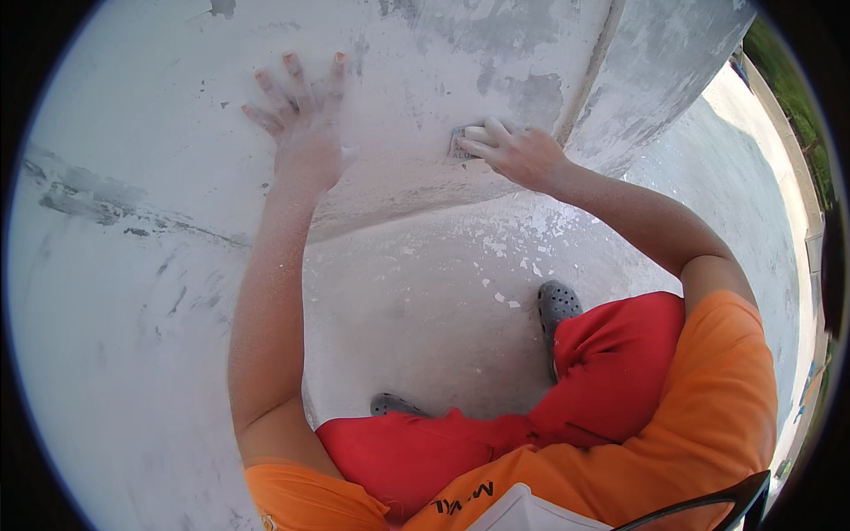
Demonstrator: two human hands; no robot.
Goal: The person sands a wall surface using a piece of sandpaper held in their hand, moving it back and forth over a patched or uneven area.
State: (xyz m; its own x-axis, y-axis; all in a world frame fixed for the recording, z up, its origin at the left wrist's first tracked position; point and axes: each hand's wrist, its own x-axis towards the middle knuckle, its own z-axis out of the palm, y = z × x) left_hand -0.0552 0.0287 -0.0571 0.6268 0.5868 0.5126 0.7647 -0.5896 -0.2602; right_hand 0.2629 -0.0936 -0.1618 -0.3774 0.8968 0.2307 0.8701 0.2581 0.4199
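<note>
My left hand [305,133] lies spread, palm against a whitish, patchy wall [412,79], its fingers apart and dusted with white powder. To its right, my right hand [518,149] presses a small flat piece of sandpaper or a sanding pad [459,143] with printed writing against the same wall. The fingers of that hand are powdered white too, and they cover most of the piece. Grey patches show through the pale coat around both hands.
White flakes lie on the grey floor [412,292] below the wall. A vertical edge [591,73] runs up the wall right of my right hand. Grey clogs [558,305] are on my feet, beside my red-trousered legs. Another pale wall surface [133,345] stands at left.
</note>
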